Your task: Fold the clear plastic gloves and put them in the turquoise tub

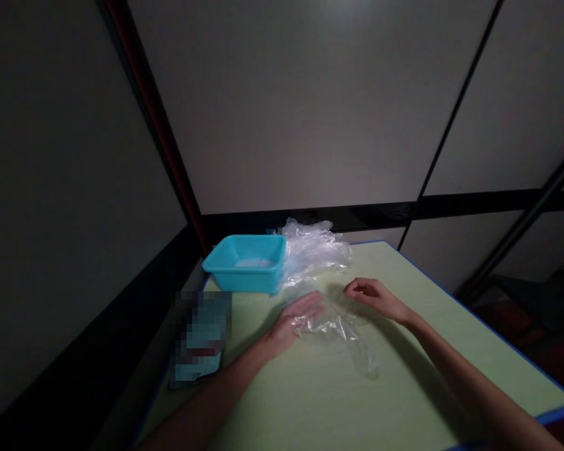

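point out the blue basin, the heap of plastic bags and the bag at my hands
turquoise basin (245, 280), head view, front wall
heap of clear plastic bags (316, 250), head view, its middle
flat clear bag (363, 358), head view, near end

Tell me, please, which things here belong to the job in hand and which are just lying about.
In hand: clear plastic bag, flat on the table, touched by the left hand, near the right hand.
Lying about: pile of plastic bags, blue tub.

Dim grey panelled walls (310, 106) behind green blue-edged table (310, 401)
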Action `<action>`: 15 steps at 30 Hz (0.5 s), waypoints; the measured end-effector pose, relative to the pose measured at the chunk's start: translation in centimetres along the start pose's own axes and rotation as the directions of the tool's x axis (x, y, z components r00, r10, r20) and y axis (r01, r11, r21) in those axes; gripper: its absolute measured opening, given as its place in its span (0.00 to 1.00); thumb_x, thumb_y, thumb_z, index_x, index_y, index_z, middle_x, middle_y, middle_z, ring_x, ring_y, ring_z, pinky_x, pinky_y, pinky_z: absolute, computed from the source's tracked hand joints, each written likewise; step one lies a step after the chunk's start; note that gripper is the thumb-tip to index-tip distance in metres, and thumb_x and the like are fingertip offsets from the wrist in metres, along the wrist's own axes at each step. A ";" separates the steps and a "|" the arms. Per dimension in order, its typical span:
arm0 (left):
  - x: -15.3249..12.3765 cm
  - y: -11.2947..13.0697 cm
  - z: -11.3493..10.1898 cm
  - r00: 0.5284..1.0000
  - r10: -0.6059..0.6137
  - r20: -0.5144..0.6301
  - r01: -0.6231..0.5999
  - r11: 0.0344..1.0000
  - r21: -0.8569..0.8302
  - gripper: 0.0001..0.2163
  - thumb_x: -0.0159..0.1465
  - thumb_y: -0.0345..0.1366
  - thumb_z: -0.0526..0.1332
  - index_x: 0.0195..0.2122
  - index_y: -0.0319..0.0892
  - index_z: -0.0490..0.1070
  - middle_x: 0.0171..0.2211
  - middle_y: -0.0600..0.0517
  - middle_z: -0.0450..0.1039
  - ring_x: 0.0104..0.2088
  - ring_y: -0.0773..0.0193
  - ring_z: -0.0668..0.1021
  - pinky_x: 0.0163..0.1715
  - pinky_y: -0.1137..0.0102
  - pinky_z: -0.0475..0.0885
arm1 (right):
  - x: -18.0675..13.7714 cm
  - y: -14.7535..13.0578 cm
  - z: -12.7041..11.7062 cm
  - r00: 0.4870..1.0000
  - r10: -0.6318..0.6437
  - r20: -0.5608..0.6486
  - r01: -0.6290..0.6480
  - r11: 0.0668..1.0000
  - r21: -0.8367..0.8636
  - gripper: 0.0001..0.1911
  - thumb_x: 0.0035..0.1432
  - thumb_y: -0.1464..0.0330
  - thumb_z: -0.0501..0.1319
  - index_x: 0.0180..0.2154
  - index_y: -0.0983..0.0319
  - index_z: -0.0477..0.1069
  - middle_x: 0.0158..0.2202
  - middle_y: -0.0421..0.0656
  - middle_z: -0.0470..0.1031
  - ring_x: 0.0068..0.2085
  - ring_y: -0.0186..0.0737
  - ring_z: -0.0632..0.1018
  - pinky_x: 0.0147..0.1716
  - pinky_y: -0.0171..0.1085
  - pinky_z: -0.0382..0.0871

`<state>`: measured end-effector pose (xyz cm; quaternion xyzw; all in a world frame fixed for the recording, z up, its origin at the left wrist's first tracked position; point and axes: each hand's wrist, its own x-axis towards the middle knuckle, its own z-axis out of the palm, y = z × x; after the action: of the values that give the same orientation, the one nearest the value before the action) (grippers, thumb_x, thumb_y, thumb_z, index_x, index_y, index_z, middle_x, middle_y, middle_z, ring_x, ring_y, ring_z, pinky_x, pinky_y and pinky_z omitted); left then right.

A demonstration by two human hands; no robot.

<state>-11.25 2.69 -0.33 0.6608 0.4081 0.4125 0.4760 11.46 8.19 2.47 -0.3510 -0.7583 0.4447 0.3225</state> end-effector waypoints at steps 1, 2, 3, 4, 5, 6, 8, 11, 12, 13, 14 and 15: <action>0.2 0.0 0.1 0.999 -0.008 0.038 0.013 0.991 -0.134 0.20 0.62 0.36 0.46 0.54 0.38 0.61 0.53 0.48 0.63 0.50 0.55 0.69 0.46 0.61 0.63 | 0.6 0.7 0.4 0.999 -0.002 -0.045 0.003 1.000 0.015 0.15 0.52 0.58 0.57 0.32 0.65 0.68 0.32 0.44 0.71 0.35 0.39 0.73 0.37 0.40 0.65; 0.3 0.0 0.1 0.998 -0.018 0.067 0.034 0.969 -0.243 0.21 0.61 0.40 0.48 0.53 0.37 0.62 0.53 0.46 0.63 0.51 0.53 0.68 0.48 0.60 0.63 | 1.0 1.3 0.9 0.997 -0.005 -0.075 0.006 1.000 0.023 0.16 0.52 0.57 0.57 0.34 0.64 0.67 0.34 0.45 0.71 0.36 0.40 0.73 0.39 0.40 0.65; 0.4 0.0 0.1 0.995 -0.028 0.091 0.056 0.944 -0.324 0.23 0.59 0.44 0.50 0.52 0.36 0.64 0.53 0.44 0.64 0.51 0.51 0.68 0.49 0.58 0.62 | 1.3 1.9 1.5 0.996 -0.005 -0.088 0.008 1.000 0.029 0.17 0.52 0.56 0.57 0.35 0.64 0.67 0.36 0.45 0.71 0.38 0.40 0.72 0.41 0.41 0.65; 0.4 0.0 0.1 0.994 -0.037 0.106 0.074 0.927 -0.369 0.25 0.58 0.48 0.50 0.51 0.35 0.65 0.52 0.42 0.64 0.51 0.49 0.68 0.49 0.57 0.62 | 1.4 2.4 2.0 0.995 -0.007 -0.100 0.011 0.999 0.043 0.18 0.52 0.56 0.57 0.37 0.63 0.66 0.38 0.46 0.71 0.40 0.41 0.72 0.42 0.41 0.64; 0.5 0.0 0.1 0.992 -0.044 0.121 0.091 0.906 -0.414 0.28 0.58 0.52 0.48 0.50 0.33 0.65 0.51 0.40 0.65 0.52 0.48 0.67 0.51 0.56 0.60 | 1.4 2.7 2.5 0.993 -0.011 -0.114 0.018 0.998 0.064 0.18 0.51 0.55 0.58 0.38 0.62 0.65 0.39 0.46 0.71 0.41 0.41 0.72 0.44 0.42 0.63; 0.4 0.0 0.0 0.988 -0.048 0.150 0.115 0.869 -0.481 0.31 0.58 0.56 0.46 0.49 0.32 0.66 0.51 0.39 0.65 0.53 0.47 0.65 0.52 0.55 0.58 | 1.3 2.9 2.9 0.992 -0.014 -0.128 0.026 0.995 0.093 0.19 0.50 0.55 0.59 0.38 0.61 0.65 0.40 0.46 0.71 0.43 0.41 0.72 0.46 0.42 0.62; 0.3 0.0 -0.2 0.970 -0.028 0.241 0.182 0.741 -0.647 0.36 0.57 0.61 0.44 0.48 0.30 0.66 0.50 0.38 0.65 0.55 0.47 0.61 0.54 0.55 0.52 | 0.9 2.7 3.5 0.991 -0.003 -0.131 0.026 0.984 0.175 0.20 0.49 0.55 0.60 0.40 0.60 0.64 0.42 0.46 0.71 0.45 0.42 0.71 0.48 0.43 0.61; 0.0 0.1 -0.3 0.924 0.054 0.379 0.287 0.556 -0.780 0.40 0.52 0.64 0.48 0.48 0.28 0.66 0.50 0.38 0.66 0.58 0.47 0.57 0.56 0.57 0.43 | 0.2 1.9 3.7 0.996 0.055 -0.068 -0.034 0.961 0.274 0.23 0.50 0.54 0.59 0.44 0.58 0.61 0.41 0.45 0.73 0.44 0.43 0.72 0.46 0.44 0.63; -0.1 0.1 -0.3 0.911 0.072 0.407 0.301 0.559 -0.773 0.40 0.51 0.63 0.51 0.49 0.29 0.66 0.50 0.38 0.65 0.58 0.47 0.56 0.56 0.58 0.42 | 0.0 1.7 3.6 0.996 0.076 -0.049 -0.059 0.957 0.283 0.23 0.50 0.53 0.59 0.45 0.57 0.60 0.39 0.45 0.73 0.42 0.43 0.73 0.44 0.44 0.64; -0.2 0.1 -0.3 0.900 0.082 0.428 0.307 0.577 -0.757 0.39 0.50 0.62 0.54 0.49 0.30 0.65 0.51 0.39 0.65 0.58 0.47 0.56 0.57 0.58 0.42 | -0.1 1.6 3.6 0.994 0.097 -0.046 -0.080 0.955 0.285 0.24 0.50 0.53 0.58 0.46 0.57 0.60 0.38 0.44 0.74 0.40 0.43 0.74 0.43 0.44 0.65; -0.2 0.1 -0.3 0.894 0.092 0.440 0.303 0.600 -0.740 0.38 0.48 0.61 0.57 0.50 0.31 0.65 0.52 0.41 0.64 0.58 0.47 0.57 0.57 0.59 0.42 | -0.2 1.6 3.5 0.992 0.117 -0.056 -0.096 0.953 0.286 0.24 0.51 0.53 0.58 0.46 0.57 0.60 0.36 0.44 0.74 0.38 0.42 0.74 0.41 0.44 0.66; -0.3 0.1 -0.3 0.891 0.100 0.443 0.292 0.620 -0.728 0.37 0.47 0.59 0.60 0.50 0.32 0.66 0.52 0.42 0.63 0.57 0.47 0.57 0.56 0.59 0.43 | -0.3 1.7 3.5 0.988 0.136 -0.067 -0.111 0.949 0.295 0.23 0.51 0.54 0.58 0.46 0.58 0.60 0.34 0.44 0.74 0.37 0.42 0.75 0.40 0.43 0.67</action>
<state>-11.58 2.47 -0.24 0.4408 0.1054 0.3595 0.8157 9.24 7.02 -0.50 -0.3655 -0.6465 0.5549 0.3747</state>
